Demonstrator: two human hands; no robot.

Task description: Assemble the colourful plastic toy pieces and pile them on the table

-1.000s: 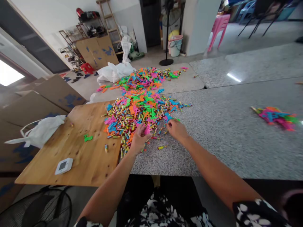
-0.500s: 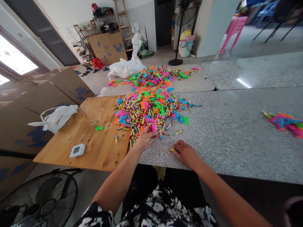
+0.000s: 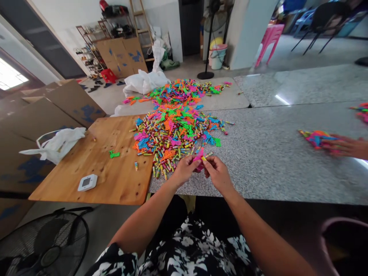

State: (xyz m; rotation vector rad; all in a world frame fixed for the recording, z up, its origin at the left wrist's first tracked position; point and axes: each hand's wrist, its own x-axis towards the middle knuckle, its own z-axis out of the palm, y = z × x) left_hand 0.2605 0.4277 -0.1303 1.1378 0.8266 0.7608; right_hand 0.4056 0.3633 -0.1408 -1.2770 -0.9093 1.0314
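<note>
Swung inward since the earlier frame, the right hand (image 3: 219,174) pinches a yellow tube (image 3: 203,158) at the pink piece (image 3: 198,156) held by the left hand (image 3: 185,169), over the worktop (image 3: 258,165). At eleven o'clock lies a colourful pile (image 3: 178,134); at three, a co-worker's hand (image 3: 349,147) touches a bunch (image 3: 314,138).

On my left I see a white device (image 3: 87,182) and a white plastic bag (image 3: 63,142), a black fan (image 3: 50,256) below; farther off, a pink stool (image 3: 271,35) and a ladder (image 3: 138,13).

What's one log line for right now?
left hand: holds pink plastic piece | right hand: holds small yellow piece at it | colourful pile: beyond hands
</note>
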